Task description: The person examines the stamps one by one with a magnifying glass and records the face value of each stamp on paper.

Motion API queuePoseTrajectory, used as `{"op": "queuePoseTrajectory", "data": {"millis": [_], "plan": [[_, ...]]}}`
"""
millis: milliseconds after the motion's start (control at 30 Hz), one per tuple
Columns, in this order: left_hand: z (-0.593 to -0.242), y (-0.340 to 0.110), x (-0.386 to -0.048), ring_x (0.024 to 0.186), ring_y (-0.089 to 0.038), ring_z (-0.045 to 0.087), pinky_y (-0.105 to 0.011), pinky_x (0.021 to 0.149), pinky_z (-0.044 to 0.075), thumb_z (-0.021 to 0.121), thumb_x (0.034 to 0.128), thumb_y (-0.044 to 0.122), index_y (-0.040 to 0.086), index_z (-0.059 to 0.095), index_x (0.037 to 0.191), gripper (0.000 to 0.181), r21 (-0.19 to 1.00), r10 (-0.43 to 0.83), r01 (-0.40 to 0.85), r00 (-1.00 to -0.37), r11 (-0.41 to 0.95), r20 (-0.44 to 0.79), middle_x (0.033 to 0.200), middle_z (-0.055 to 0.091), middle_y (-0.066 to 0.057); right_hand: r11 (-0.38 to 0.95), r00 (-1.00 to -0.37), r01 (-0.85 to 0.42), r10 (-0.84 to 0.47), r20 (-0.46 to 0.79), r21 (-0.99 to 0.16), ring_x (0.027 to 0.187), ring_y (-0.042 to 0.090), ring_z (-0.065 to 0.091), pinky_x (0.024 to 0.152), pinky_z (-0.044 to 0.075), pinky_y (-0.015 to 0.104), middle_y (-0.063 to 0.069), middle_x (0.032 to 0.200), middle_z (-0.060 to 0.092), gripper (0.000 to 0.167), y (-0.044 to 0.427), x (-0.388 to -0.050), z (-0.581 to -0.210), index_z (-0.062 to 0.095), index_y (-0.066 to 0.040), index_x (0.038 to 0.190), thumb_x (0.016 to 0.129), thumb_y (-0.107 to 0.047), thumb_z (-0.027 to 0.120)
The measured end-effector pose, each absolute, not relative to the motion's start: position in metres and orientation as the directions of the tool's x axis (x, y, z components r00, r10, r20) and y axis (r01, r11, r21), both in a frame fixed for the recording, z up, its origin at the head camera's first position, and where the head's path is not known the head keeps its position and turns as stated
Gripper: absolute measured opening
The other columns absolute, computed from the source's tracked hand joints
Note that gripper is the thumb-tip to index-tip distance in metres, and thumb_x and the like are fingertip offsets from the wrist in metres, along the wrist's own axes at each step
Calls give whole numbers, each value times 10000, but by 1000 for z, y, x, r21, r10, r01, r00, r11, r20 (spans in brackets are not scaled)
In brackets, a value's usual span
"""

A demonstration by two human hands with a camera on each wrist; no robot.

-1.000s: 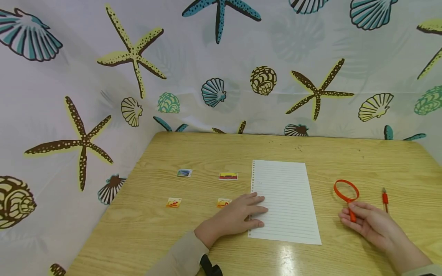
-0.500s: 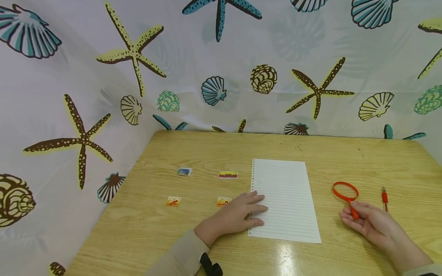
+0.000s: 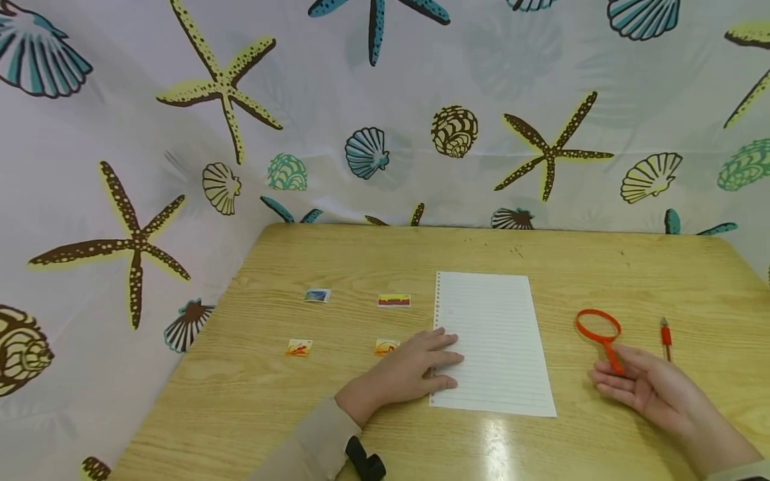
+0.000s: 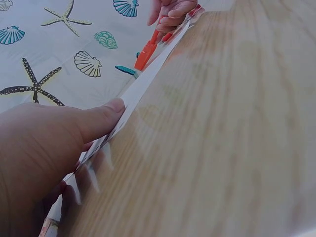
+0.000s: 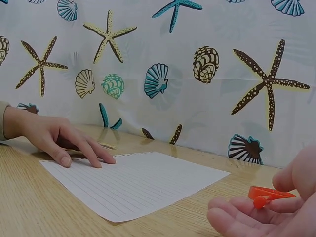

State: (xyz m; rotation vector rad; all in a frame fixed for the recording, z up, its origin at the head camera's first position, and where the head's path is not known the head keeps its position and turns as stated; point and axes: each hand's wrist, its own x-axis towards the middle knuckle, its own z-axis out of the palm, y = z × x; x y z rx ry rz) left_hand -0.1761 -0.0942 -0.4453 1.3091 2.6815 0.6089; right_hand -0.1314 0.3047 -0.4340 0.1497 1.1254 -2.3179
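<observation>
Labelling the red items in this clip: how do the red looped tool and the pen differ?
The red looped tool has a wide round ring on a handle; the pen is slim and straight.
The red looped tool is held in the right hand; the pen lies on the table.
Both have red on them and are right of the paper in the head view.

Four small cards (image 3: 394, 300); one lined sheet (image 3: 493, 341); one red handled ring (image 3: 604, 340); one pen (image 3: 666, 336); two hands (image 3: 412, 364) (image 3: 658, 397); one table (image 3: 240, 401).
</observation>
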Motion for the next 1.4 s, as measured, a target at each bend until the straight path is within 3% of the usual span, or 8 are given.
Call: {"op": "queuePoseTrajectory", "data": {"millis": [300,433,600,733,967,1233,1400], "plan": [[-447,-95,-179,1372,-258,243,-422,1108,209,560,918,405,162,564,1304,456,396,777,741,-622,542,99,1444,383,-75,-334,-815,518,-474,-335,-788,1002,327,620,866,496,435,173,1059,642,214,307,-131,-429,490,-157,1134,1030,-272,343],[-449,-97,-179,1370,-265,247,-427,1106,211,562,918,400,157,566,1302,454,406,774,738,-624,538,107,1441,388,-80,-290,-814,499,-479,-328,-816,993,336,623,866,491,459,171,1066,644,168,308,-131,-431,389,-154,1190,1027,-186,364],[-448,-97,-179,1371,-258,246,-426,1107,209,561,918,399,158,566,1302,454,411,768,731,-631,544,105,1441,389,-72,-180,-840,424,-445,-311,-888,970,301,638,841,506,448,143,1074,653,507,309,-130,-433,161,-4,1393,984,-69,453],[-447,-97,-180,1374,-254,239,-422,1110,203,564,917,395,158,563,1305,455,414,770,729,-631,545,98,1444,384,-69,-82,-860,363,-412,-300,-928,939,279,648,800,527,422,125,1063,652,707,310,-128,-434,-29,92,1419,975,-97,488],[-447,-96,-179,1376,-252,232,-422,1112,196,565,917,393,161,565,1304,451,421,767,722,-635,549,89,1448,381,-63,45,-875,328,-361,-322,-944,876,264,662,724,552,399,115,1026,660,684,308,-125,-428,27,119,1416,1004,-238,440],[-446,-95,-179,1380,-248,222,-424,1114,188,564,916,404,171,560,1310,458,419,768,723,-635,550,86,1454,371,-55,344,-892,303,-226,-392,-889,736,221,645,577,529,336,95,873,657,696,302,-121,-419,126,143,1413,1002,-336,420],[-448,-95,-181,1381,-236,221,-413,1116,186,557,917,416,182,556,1314,461,414,768,724,-635,551,88,1457,367,-43,408,-892,277,-227,-391,-870,676,220,633,518,505,308,98,775,630,686,302,-119,-417,172,129,1417,997,-349,429]]}}
